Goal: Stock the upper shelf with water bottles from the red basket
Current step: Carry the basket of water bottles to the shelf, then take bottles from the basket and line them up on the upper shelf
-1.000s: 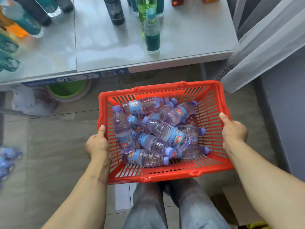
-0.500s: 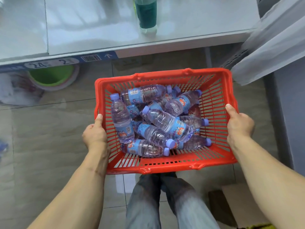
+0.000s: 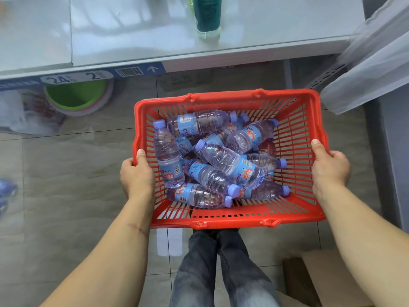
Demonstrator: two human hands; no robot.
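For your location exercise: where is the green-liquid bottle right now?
In the head view, the green-liquid bottle stands upright at top centre on the white shelf, beyond the red basket.

Premises: a retail shop. A shelf (image 3: 243,52) carries a price strip (image 3: 81,76) with a barcode and numbers on its front edge. A bottled drink (image 3: 207,16) stands on display above, and a red basket (image 3: 230,218) holds identically labelled water bottles (image 3: 225,160).

Both bare arms reach forward from the bottom corners of the frame. The left hand (image 3: 137,173) and the right hand (image 3: 329,167) each grip something, thumbs on top.
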